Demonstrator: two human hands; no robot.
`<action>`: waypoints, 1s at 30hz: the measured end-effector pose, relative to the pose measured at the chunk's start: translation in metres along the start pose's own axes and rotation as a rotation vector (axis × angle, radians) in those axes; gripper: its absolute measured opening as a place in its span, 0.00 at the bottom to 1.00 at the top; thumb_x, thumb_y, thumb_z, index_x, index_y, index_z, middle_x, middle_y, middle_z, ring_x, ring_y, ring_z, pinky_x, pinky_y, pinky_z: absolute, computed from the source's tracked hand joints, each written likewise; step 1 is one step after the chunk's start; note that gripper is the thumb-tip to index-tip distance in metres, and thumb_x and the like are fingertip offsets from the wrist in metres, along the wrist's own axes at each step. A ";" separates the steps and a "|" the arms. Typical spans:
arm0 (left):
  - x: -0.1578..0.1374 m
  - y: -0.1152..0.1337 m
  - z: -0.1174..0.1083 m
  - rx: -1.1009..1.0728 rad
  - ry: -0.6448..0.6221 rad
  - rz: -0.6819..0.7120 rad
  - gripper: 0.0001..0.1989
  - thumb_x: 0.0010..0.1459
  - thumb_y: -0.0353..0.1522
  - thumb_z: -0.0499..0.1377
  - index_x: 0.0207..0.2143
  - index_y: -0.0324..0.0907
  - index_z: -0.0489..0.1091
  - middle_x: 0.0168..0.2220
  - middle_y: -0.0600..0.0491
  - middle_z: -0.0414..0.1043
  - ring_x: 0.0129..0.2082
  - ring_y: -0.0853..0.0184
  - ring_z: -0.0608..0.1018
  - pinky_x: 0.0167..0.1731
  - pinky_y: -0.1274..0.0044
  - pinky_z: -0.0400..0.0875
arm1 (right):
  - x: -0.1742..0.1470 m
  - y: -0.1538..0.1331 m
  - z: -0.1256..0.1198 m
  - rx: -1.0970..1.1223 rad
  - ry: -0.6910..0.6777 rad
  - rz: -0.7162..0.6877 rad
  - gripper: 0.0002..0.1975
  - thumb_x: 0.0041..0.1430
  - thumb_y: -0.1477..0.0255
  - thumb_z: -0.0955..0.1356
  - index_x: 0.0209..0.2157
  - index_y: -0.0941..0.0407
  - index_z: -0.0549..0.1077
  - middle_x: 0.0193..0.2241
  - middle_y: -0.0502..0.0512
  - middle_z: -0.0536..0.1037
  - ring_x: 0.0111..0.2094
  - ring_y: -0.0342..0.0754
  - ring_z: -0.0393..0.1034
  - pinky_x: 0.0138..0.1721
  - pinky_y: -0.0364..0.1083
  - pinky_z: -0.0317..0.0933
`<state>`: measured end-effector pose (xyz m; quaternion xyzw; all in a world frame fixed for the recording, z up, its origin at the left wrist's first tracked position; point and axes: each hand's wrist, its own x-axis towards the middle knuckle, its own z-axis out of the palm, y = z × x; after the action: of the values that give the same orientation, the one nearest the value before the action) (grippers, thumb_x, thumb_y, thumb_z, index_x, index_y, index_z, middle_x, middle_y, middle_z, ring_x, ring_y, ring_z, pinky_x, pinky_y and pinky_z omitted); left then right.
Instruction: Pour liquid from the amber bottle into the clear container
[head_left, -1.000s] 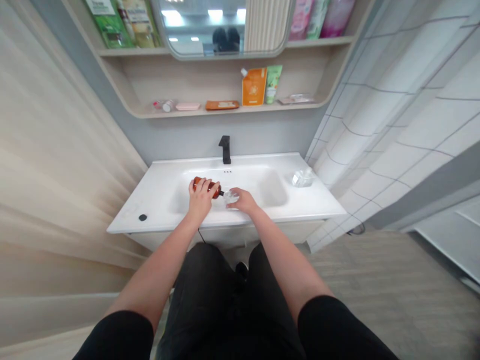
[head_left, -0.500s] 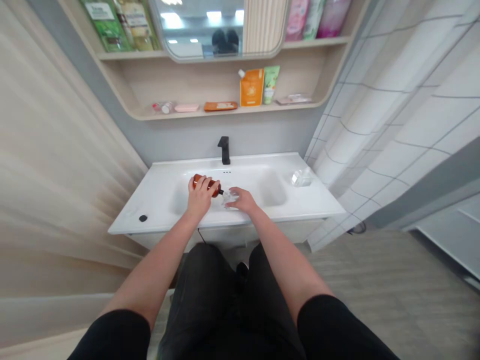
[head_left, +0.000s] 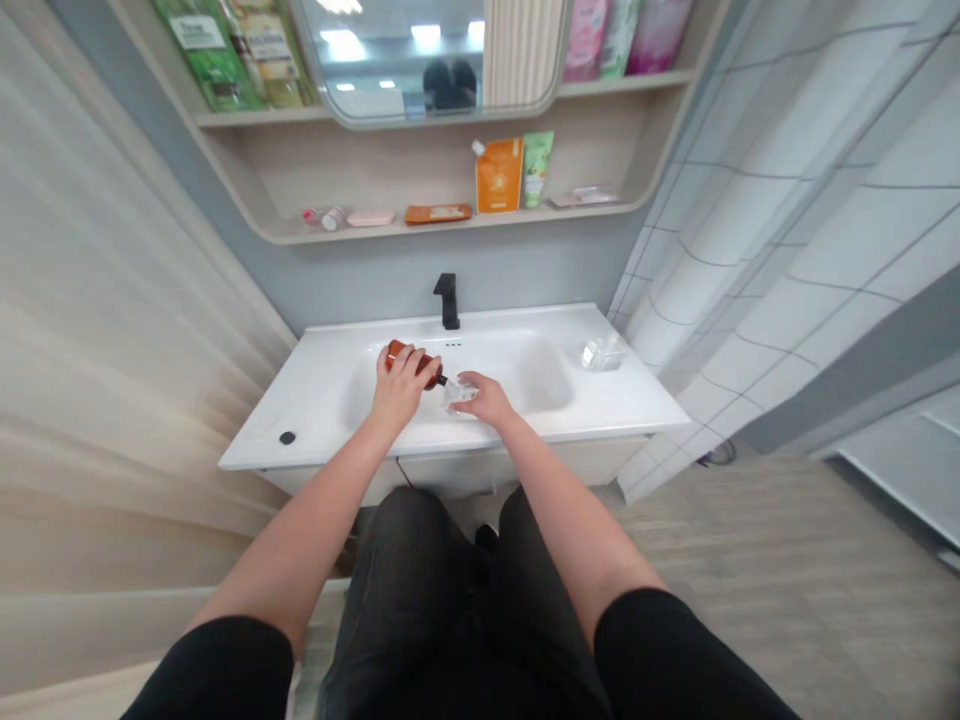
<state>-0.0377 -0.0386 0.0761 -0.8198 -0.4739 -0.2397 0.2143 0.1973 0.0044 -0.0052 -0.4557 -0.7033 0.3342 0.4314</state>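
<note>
My left hand (head_left: pixel 400 388) is wrapped round an amber bottle (head_left: pixel 429 373) with a dark neck. The bottle is tilted, its neck pointing down to the right over the white sink basin (head_left: pixel 536 375). In my right hand (head_left: pixel 486 398) is a small clear container (head_left: pixel 457 394), held right at the bottle's mouth. Whether liquid is passing between them is too small to tell. A black cap (head_left: pixel 286 438) lies on the left side of the counter, away from both hands.
Behind the basin stands a black faucet (head_left: pixel 448 301). A clear lidded-looking container (head_left: pixel 601 354) rests on the right of the counter. Above, a wall shelf (head_left: pixel 360 232) holds an orange pouch (head_left: pixel 499 177), a green tube (head_left: pixel 536 170) and a pink bar (head_left: pixel 371 218). A curtain (head_left: pixel 112 350) hangs at left.
Both hands keep their hold on the bottle and the clear container, almost in the same place. The view has shifted slightly.
</note>
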 end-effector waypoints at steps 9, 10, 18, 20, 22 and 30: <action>0.009 0.001 -0.008 -0.011 -0.020 0.032 0.28 0.70 0.25 0.53 0.69 0.52 0.72 0.68 0.39 0.73 0.74 0.47 0.68 0.75 0.40 0.48 | -0.002 -0.004 -0.002 0.020 0.020 0.002 0.37 0.40 0.65 0.87 0.55 0.54 0.81 0.51 0.58 0.86 0.50 0.57 0.82 0.55 0.53 0.75; 0.010 0.000 -0.009 -0.008 -0.020 0.041 0.28 0.71 0.25 0.53 0.69 0.52 0.72 0.68 0.39 0.73 0.74 0.47 0.68 0.75 0.40 0.48 | -0.002 -0.004 -0.002 0.021 0.025 0.001 0.37 0.40 0.65 0.87 0.55 0.54 0.81 0.51 0.58 0.86 0.50 0.57 0.82 0.56 0.53 0.74; 0.020 0.000 -0.017 0.006 -0.017 0.110 0.26 0.72 0.26 0.53 0.68 0.52 0.72 0.68 0.38 0.73 0.74 0.46 0.68 0.74 0.37 0.48 | -0.002 -0.004 -0.002 0.082 0.057 -0.015 0.36 0.41 0.63 0.86 0.54 0.53 0.82 0.52 0.57 0.85 0.51 0.57 0.81 0.57 0.53 0.74; 0.023 0.000 -0.019 0.000 -0.010 0.121 0.27 0.72 0.26 0.54 0.68 0.52 0.72 0.69 0.38 0.73 0.74 0.46 0.68 0.74 0.38 0.47 | -0.002 -0.004 -0.002 0.116 0.065 -0.010 0.35 0.41 0.63 0.86 0.53 0.52 0.82 0.52 0.57 0.85 0.52 0.57 0.81 0.56 0.53 0.74; 0.027 0.000 -0.021 -0.019 -0.005 0.131 0.27 0.71 0.26 0.55 0.68 0.53 0.72 0.69 0.38 0.73 0.74 0.46 0.68 0.75 0.38 0.47 | -0.002 -0.004 -0.002 0.146 0.069 -0.008 0.36 0.41 0.62 0.86 0.54 0.52 0.81 0.52 0.57 0.85 0.52 0.57 0.81 0.56 0.53 0.74; 0.040 -0.001 -0.030 0.021 -0.014 0.217 0.26 0.72 0.27 0.54 0.68 0.53 0.72 0.70 0.39 0.72 0.74 0.48 0.68 0.74 0.39 0.49 | -0.003 -0.007 -0.002 0.191 0.088 0.018 0.36 0.42 0.62 0.85 0.55 0.51 0.80 0.52 0.55 0.85 0.51 0.56 0.81 0.55 0.53 0.75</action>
<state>-0.0270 -0.0285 0.1238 -0.8656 -0.3865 -0.2042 0.2442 0.1977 -0.0003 0.0006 -0.4329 -0.6445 0.3832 0.5004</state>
